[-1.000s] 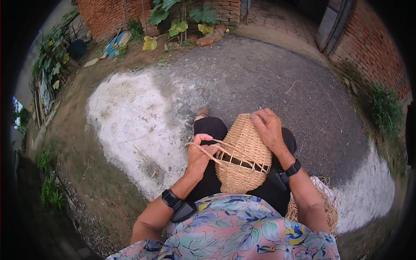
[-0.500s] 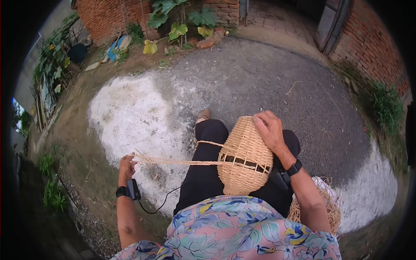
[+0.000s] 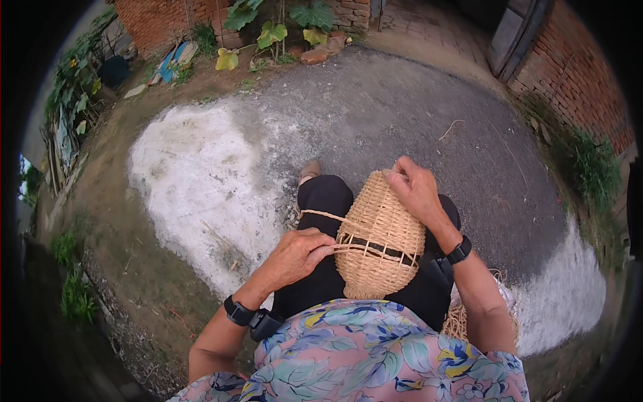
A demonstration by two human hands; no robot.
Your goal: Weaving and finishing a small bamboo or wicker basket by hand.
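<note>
A pale woven straw basket (image 3: 378, 221), shaped like a vase, lies across my lap. A gap of bare upright stakes rings its middle. My left hand (image 3: 295, 258) is closed at the basket's left side, pinching straw strands (image 3: 362, 248) that run along the gap. My right hand (image 3: 416, 191) grips the far right of the basket, its fingers curled at the far end. Another strand (image 3: 321, 214) leaves the basket's left side and crosses my left thigh. What trails behind my left fingers is hidden by the hand.
A bundle of loose straw (image 3: 457, 323) lies by my right hip, partly behind my forearm. White powdery ground (image 3: 194, 161) spreads on the left. Beyond are leafy plants (image 3: 271, 33), brick walls (image 3: 569, 74) and a doorway.
My left hand has come in from far left to the basket's side. The strands stretched out to the left no longer show there. My right hand stays on the basket.
</note>
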